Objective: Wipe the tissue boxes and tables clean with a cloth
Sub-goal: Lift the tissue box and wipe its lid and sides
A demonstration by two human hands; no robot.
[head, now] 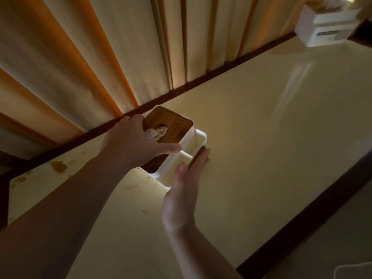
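A: Near tissue box sitting on the cream counter, close to its far dark-trimmed edge, just in front of the curtain; white body, brown wooden lid, a tuft of tissue poking up through the oval slot; a side compartment along its right flank.

B: And the left hand?

A: Laid over the lid from the left; fingers curled round the far left rim, thumb stretched across the near edge of the lid toward the side compartment; gripping the box, by the look of it.

B: Right hand?

A: Flat and upright on its edge, fingers straight and together, pressed along the outer wall of the side compartment; a thin dark flat thing between the palm and the box, tilted against the compartment's rim; cannot tell what it is, nor whether held or merely leaned on.

B: Counter itself?

A: Glossy, with a pale reflection toward the right; brownish stains near the left end, a few smaller spots closer in; dark wooden border along the near right side.

B: Anything else up there?

A: A second tissue box at the far right corner of the counter, white, blurred, with a label on its side; well apart from the first; a pale rounded shape at the bottom right corner, off the counter, too cropped to name.
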